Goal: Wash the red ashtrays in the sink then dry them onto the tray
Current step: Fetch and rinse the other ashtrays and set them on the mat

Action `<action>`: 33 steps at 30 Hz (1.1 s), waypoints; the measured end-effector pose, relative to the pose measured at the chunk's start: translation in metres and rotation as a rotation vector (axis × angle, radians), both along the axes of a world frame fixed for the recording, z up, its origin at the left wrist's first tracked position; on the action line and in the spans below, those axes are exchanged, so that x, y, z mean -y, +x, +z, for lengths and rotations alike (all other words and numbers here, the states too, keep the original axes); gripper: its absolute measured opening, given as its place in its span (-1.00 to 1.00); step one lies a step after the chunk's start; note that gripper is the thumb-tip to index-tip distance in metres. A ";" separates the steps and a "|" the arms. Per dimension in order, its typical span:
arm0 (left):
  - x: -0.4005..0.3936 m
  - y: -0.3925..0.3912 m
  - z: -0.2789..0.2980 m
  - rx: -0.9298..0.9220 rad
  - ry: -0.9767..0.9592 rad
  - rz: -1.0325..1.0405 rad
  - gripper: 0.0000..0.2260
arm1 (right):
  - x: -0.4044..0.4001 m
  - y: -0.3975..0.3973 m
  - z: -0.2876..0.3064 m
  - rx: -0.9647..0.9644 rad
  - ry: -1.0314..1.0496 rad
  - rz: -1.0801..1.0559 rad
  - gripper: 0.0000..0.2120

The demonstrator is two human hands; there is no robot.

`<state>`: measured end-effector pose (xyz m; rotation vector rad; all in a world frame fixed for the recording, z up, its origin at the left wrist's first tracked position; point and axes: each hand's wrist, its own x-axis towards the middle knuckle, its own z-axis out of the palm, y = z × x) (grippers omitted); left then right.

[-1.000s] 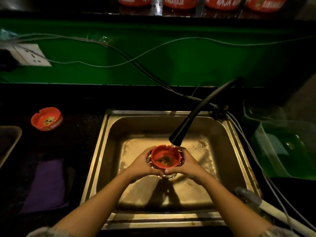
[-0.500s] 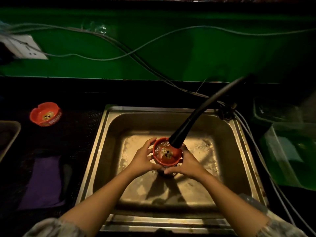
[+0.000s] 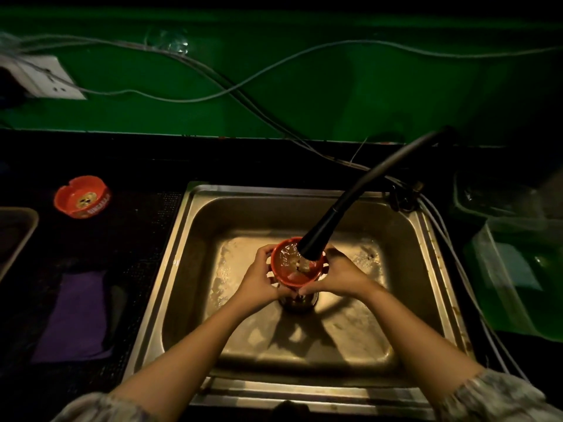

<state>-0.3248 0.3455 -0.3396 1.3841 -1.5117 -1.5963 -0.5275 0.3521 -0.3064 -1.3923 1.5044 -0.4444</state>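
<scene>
While water runs from the faucet, this is how it stands at the sink [image 3: 195, 269].

Held ashtray: the red ashtray [image 3: 292, 269] sits above the sink's drain, right under the faucet [image 3: 320, 239] nozzle, water pooling and splashing inside it.

Left hand: my left hand [image 3: 259, 280] cups the side of the ashtray away from the faucet's base, fingers curled around its wall.

Right hand: my right hand [image 3: 338, 275] clasps the opposite side, thumb toward the near rim, fingers wrapped behind.

Second ashtray: 1 more red ashtray, the waiting ashtray [image 3: 81, 197], stands on the dark counter well apart from the sink, on my left.

Cloth: a purple cloth [image 3: 76, 315] lies on the counter between the sink and the tray [image 3: 18, 233], whose corner shows at the far left edge.

Step, as I judge it: rinsing, with drying not yet begun.

Risk 1: wet walls could slip through my fingers, dropping the ashtray onto the steel.

Risk 2: tilting under the stream could spray water toward the cables [image 3: 441, 226] lying along the sink's rim by the faucet base.
</scene>
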 end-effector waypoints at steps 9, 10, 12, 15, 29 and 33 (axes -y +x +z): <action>0.016 0.034 0.026 0.243 -0.202 -0.134 -0.08 | -0.015 0.033 -0.021 0.149 0.021 -0.132 -0.01; 0.016 0.037 0.026 0.258 -0.195 -0.155 -0.08 | -0.018 0.033 -0.022 0.152 0.035 -0.126 0.01; 0.015 0.040 0.027 0.284 -0.159 -0.196 -0.08 | -0.020 0.030 -0.021 0.149 0.061 -0.099 0.01; 0.012 0.038 0.025 0.300 -0.068 -0.240 -0.07 | -0.023 0.022 -0.017 0.151 0.085 -0.033 -0.04; -0.010 -0.016 -0.001 0.060 -0.048 -0.074 -0.13 | -0.021 -0.004 0.018 -0.111 -0.106 -0.020 -0.12; -0.001 -0.010 0.009 0.183 -0.258 -0.105 -0.15 | -0.033 0.010 -0.003 0.031 -0.185 -0.152 -0.13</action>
